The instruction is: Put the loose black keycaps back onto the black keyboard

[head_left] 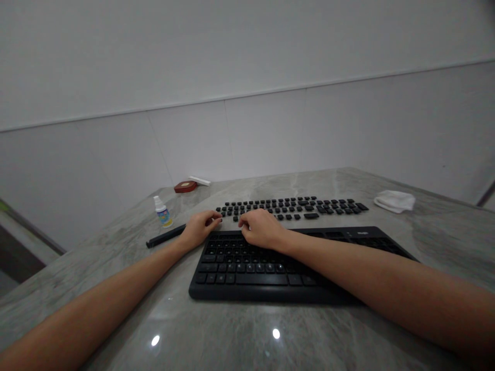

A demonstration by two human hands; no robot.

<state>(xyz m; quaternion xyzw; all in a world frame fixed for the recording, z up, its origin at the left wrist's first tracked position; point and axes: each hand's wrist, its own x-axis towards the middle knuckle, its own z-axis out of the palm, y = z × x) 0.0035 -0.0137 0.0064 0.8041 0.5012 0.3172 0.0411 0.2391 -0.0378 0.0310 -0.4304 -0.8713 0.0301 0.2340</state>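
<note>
A black keyboard (263, 279) lies on the marbled table, its lower rows fitted with keys and its upper part showing bare key sockets. Beyond its back edge, loose black keycaps (311, 216) are laid out in rows. My left hand (197, 229) is at the keyboard's back left corner, thumb and finger pinched at a small dark keycap (220, 220). Over the keyboard's upper left part, my right hand (263, 228) is closed with curled fingers; whatever it holds is hidden. The right forearm covers much of the keyboard's right side.
Left of the keyboard lies a dark stick-like tool (165, 236), partly behind my left hand. Near it stands a small white spray bottle (163, 212). Farther back are a red-brown case (185, 186) and a white strip (200, 181). A folded white cloth (394, 201) lies at right.
</note>
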